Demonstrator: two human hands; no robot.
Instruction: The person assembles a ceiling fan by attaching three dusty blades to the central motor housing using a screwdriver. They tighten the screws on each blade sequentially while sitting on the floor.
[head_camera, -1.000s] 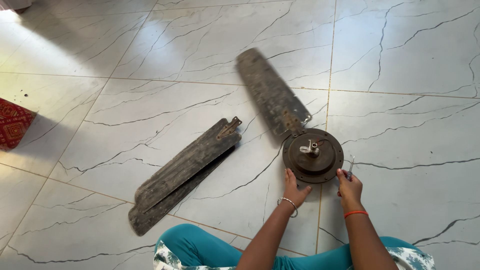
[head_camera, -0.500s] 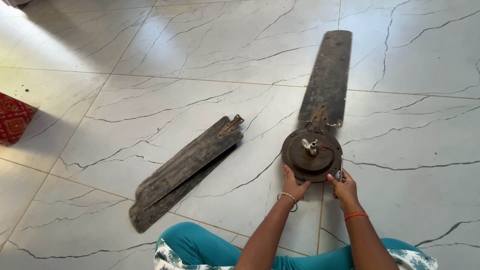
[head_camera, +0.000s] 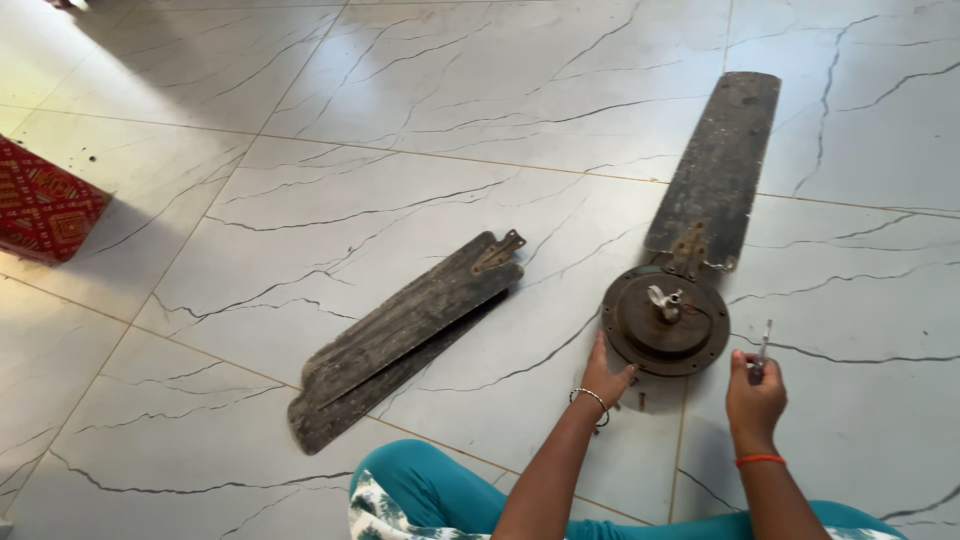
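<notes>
Nearest, the left hand (head_camera: 606, 378) rests fingers-spread on the near rim of the round fan motor hub (head_camera: 665, 320) while the right hand (head_camera: 753, 395), just right of the hub, pinches a thin screwdriver (head_camera: 765, 343), the attached blade (head_camera: 713, 175) pointing away beyond the hub, loose blades (head_camera: 400, 335) lying left, a red patterned box (head_camera: 45, 205) far left.

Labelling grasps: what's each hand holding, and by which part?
Right hand pinches a thin screwdriver by its lower end, tip up. Left hand holds nothing; its fingers rest against the fan motor's rim.

The head camera is looking steeply down from above at the floor (head_camera: 300, 200), fairly near, facing forward past the knees.
</notes>
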